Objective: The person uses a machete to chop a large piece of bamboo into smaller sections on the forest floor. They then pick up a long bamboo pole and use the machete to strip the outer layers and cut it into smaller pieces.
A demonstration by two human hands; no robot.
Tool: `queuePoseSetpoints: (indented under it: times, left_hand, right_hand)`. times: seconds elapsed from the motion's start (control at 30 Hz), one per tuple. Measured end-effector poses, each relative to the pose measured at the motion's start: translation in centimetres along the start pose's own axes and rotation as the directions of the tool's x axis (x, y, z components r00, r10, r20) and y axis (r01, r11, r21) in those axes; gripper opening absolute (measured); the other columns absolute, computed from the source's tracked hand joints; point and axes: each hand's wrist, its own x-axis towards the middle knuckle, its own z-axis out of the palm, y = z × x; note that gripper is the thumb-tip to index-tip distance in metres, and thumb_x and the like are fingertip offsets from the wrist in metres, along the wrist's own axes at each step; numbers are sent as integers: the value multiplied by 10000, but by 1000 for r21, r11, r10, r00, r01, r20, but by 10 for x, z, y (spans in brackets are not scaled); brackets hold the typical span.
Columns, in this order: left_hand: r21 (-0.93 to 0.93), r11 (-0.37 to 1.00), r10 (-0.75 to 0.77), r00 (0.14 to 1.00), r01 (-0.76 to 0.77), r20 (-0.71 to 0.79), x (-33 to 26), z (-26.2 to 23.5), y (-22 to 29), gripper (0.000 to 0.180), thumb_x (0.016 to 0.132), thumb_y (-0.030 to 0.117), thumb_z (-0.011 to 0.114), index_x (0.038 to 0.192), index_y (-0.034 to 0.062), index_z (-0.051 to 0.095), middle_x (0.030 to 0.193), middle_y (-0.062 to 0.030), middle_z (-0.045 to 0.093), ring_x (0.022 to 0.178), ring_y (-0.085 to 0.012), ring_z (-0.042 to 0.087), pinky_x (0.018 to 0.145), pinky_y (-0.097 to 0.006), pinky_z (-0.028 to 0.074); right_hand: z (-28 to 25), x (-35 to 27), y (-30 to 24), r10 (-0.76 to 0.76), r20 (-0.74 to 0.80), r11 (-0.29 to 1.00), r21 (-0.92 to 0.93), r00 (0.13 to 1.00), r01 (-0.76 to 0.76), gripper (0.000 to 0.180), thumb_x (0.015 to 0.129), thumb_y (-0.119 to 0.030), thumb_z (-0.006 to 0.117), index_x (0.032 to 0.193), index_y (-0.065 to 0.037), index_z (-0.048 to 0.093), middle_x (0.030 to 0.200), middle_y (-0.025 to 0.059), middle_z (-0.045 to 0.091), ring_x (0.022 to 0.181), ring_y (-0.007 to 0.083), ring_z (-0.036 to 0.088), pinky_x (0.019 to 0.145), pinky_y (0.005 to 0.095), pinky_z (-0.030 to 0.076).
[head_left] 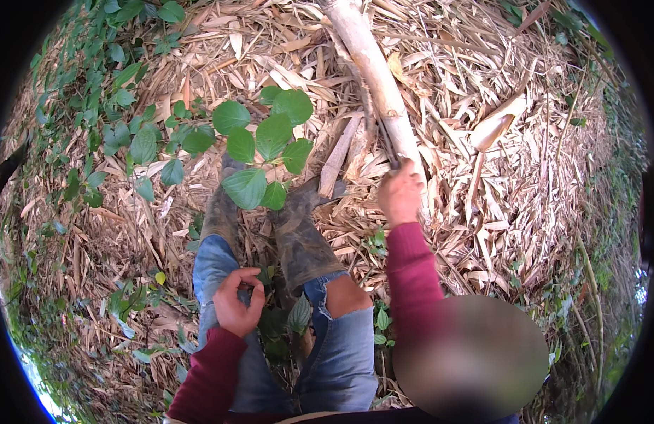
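A pale, partly peeled log (373,60) slants down from the far edge toward my right hand (401,192). My right fingers are closed around the handle of what looks like a machete; its narrow dark blade (388,145) lies along the log's left side, seen nearly edge-on. A strip of loose bark (361,81) hangs beside the log on the left. Over my left thigh is my left hand (238,302), loosely curled with a gap between thumb and forefinger, and nothing shows in it.
Dry leaves and husks (511,205) cover the ground. A leafy green sapling (270,138) rises in front of my muddy boots (299,237). A broken piece of wood (340,155) lies between boot and log. A curled dry sheath (498,126) is at right, and vines (86,92) grow far left.
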Motion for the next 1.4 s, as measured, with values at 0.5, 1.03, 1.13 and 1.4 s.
queuePoseSetpoints:
  times: [0.5,1.03,1.13,1.4]
  left_hand:
    - [-10,999,31,999,-31,8,0,-16,-12,264,829,52,661,1091,22,649,826,-78,690,736,-202,665,729,-320,532]
    - [-91,995,28,1000,-29,-5,10,-17,-2,259,858,68,684,1115,62,653,818,-47,685,735,-174,665,707,-303,532]
    - [-180,983,22,1000,-24,-14,16,-17,-1,269,875,69,679,1141,63,637,795,-45,667,736,-152,655,699,-298,523]
    - [-177,983,29,998,-39,-55,21,6,10,300,903,74,654,1193,32,593,818,-36,670,736,-124,631,724,-280,508]
  right_hand:
    - [58,147,-87,-233,15,966,123,972,229,426,976,-265,461,1210,73,571,1098,301,683,1066,391,679,935,481,529]
    - [-129,-18,26,-172,-230,984,0,958,177,407,943,-363,664,1258,-122,574,800,125,725,628,256,704,544,379,553]
    - [-165,33,28,-236,-134,956,-209,962,206,388,949,-333,649,1270,-119,604,925,161,732,851,310,732,768,445,585]
    - [-178,127,-74,-409,-167,855,275,897,441,471,902,-425,678,1277,-141,646,1096,171,712,1000,291,698,904,436,543]
